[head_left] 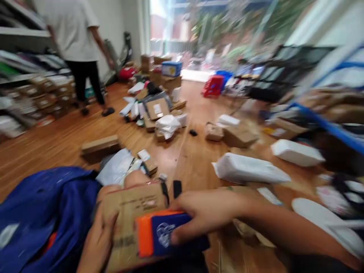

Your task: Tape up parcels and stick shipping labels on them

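Note:
My left hand (98,237) grips the left side of a brown cardboard box (127,216) with printing on its face. Across the lower right of that box lies a flat orange and dark-blue packet (162,233) with a white emblem. My right hand (196,216) holds this packet, thumb on its front and fingers over its upper edge. A small black object (177,188) shows just above my right hand; its kind is unclear. The picture is smeared by motion.
A large blue bag (57,212) lies to the left. Parcels, including a long white package (250,168), are strewn over the wooden floor. A person (74,38) stands near shelves at the far left. A blue metal frame (330,123) is at the right.

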